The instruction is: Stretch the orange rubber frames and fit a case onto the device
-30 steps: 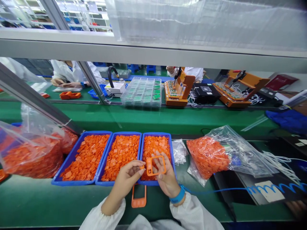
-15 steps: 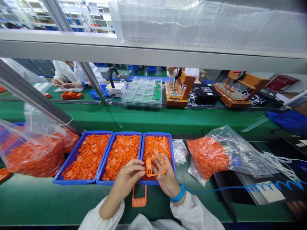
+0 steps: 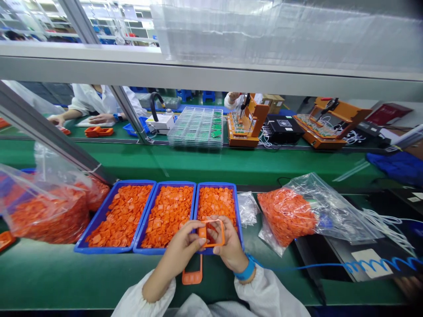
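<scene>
An orange plastic frame [image 3: 223, 234] with a large rectangular window is held up in front of me, over the near end of the right blue tray [image 3: 236, 193]. My left hand [image 3: 185, 244] pinches its left end, thumb in front; whether a small part is also under those fingers I cannot tell. My right hand [image 3: 231, 246] grips the opposite end, with fingers behind the window and a blue wrist strap [image 3: 246, 269] on the wrist. Below, a second orange frame [image 3: 192, 277] lies on the green mat, partly covered by my left hand.
Two more blue trays of small orange parts, the middle tray [image 3: 175, 183] and the left tray [image 3: 114, 189], stand alongside. Clear bags of orange parts lie left [image 3: 49, 215] and right [image 3: 286, 215]. A blue coiled cord [image 3: 373, 265] runs right. Behind stand orange fixtures [image 3: 247, 123] and co-workers.
My left hand has moved slightly right and down, its fingers now closed on the frame's left end. The frame has tilted a little. Across the bench, a co-worker's hand has reached leftward.
</scene>
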Demonstrator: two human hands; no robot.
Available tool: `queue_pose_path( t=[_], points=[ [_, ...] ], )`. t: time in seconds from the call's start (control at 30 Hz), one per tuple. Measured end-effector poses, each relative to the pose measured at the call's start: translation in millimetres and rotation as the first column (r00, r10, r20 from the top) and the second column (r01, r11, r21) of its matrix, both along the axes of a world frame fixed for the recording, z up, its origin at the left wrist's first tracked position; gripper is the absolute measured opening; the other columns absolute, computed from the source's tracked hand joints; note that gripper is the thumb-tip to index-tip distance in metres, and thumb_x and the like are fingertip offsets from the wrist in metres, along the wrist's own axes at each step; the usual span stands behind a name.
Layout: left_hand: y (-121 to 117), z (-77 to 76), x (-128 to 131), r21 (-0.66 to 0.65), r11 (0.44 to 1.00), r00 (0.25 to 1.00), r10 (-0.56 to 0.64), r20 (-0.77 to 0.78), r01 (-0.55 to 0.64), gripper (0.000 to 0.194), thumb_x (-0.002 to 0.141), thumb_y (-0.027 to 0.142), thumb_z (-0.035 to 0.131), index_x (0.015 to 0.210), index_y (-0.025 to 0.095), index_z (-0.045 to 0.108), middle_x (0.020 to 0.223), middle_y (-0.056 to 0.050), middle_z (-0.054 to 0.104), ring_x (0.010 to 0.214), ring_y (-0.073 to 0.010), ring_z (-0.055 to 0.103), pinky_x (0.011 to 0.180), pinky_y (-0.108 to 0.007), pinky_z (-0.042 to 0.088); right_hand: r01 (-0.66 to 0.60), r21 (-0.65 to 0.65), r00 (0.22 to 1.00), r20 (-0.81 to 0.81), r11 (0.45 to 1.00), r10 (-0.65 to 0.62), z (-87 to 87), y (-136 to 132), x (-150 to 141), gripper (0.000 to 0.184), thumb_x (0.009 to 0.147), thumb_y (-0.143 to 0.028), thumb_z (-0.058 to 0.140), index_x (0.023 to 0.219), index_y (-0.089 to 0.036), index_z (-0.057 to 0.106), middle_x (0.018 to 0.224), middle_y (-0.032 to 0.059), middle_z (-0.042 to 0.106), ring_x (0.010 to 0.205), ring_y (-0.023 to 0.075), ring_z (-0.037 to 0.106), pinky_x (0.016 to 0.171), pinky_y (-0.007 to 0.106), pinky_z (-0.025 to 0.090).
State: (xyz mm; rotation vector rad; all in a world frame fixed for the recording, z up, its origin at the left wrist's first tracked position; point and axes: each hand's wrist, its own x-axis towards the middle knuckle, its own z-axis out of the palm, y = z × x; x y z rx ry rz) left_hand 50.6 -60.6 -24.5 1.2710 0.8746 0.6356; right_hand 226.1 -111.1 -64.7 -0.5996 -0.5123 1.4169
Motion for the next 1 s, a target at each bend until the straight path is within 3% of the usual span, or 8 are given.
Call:
queue_pose_path(
  t=[0.1, 0.2, 0.3, 0.63, 0.87, 1.0],
  points=[
    [-1.0, 0.4, 4.5, -0.172, 0.985, 0.994, -0.01, 0.113, 0.03, 0.054, 0.084, 0.051, 0.084, 0.121, 0.022, 0.057, 0.11, -0.006, 0.068, 0.076, -0.0144, 0.067, 0.07, -0.028, 0.057, 0.024, 0.029, 1.0, 0.007, 0.999, -0.024, 0.1, -0.3, -1.2, 0.085, 0.047, -0.018, 0.108, 0.119, -0.035, 0.065, 0.131, 0.0028, 0.075, 0.124, 0.0239, 0.071, 0.104, 0.037, 0.059],
    [0.9, -0.3, 7.8, -0.223, 0.97, 0.97, -0.038, 0.238, 0.093, 0.058, 0.082, 0.048, 0.088, 0.121, 0.024, 0.052, 0.106, -0.005, 0.072, 0.082, -0.0166, 0.071, 0.067, -0.024, 0.054, -0.006, 0.057, 1.0, 0.007, 0.998, 0.006, 1.6, -1.6, -2.0, 0.078, 0.049, -0.018, 0.107, 0.112, -0.036, 0.064, 0.132, 0.0012, 0.074, 0.115, 0.0223, 0.074, 0.092, 0.035, 0.064],
    [3.2, -2.1, 8.2, -0.218, 0.967, 0.961, -0.069, 0.269, 0.13, 0.064, 0.082, 0.047, 0.089, 0.126, 0.024, 0.05, 0.094, -0.003, 0.074, 0.075, -0.0155, 0.07, 0.062, -0.022, 0.052, -0.038, 0.042, 0.999, 0.016, 0.998, 0.037, 3.0, -3.4, -1.3, 0.071, 0.049, -0.019, 0.107, 0.103, -0.034, 0.063, 0.133, 0.0001, 0.072, 0.109, 0.0205, 0.075, 0.087, 0.034, 0.065],
    [4.0, 0.0, -4.5, -0.153, 0.975, 0.972, -0.126, 0.197, 0.158, 0.06, 0.085, 0.052, 0.085, 0.13, 0.018, 0.065, 0.099, -0.007, 0.073, 0.074, -0.0142, 0.066, 0.057, -0.02, 0.049, -0.008, 0.117, 0.981, 0.192, 0.993, -0.015, 5.5, -8.0, -4.9, 0.062, 0.052, -0.027, 0.108, 0.098, -0.031, 0.066, 0.131, 0.0055, 0.075, 0.125, 0.0279, 0.072, 0.107, 0.042, 0.056],
    [2.5, 4.0, -11.4, -0.17, 0.973, 0.975, -0.122, 0.184, 0.154, 0.066, 0.082, 0.055, 0.086, 0.132, 0.017, 0.066, 0.096, -0.008, 0.075, 0.074, -0.0162, 0.067, 0.056, -0.021, 0.05, -0.001, 0.137, 0.964, 0.265, 0.991, -0.036, 2.6, -9.8, -7.9, 0.06, 0.05, -0.031, 0.108, 0.092, -0.031, 0.066, 0.127, 0.0069, 0.078, 0.124, 0.0318, 0.073, 0.109, 0.046, 0.055],
    [-1.0, -1.8, -14.9, -0.184, 0.974, 0.975, -0.098, 0.2, 0.135, 0.065, 0.082, 0.054, 0.086, 0.131, 0.017, 0.066, 0.096, -0.009, 0.075, 0.073, -0.0157, 0.066, 0.055, -0.021, 0.05, 0.002, 0.126, 0.956, 0.291, 0.992, -0.038, 0.5, -12.9, -8.6, 0.059, 0.05, -0.033, 0.108, 0.091, -0.031, 0.066, 0.128, 0.009, 0.078, 0.125, 0.0352, 0.073, 0.108, 0.051, 0.056]
  ],
)
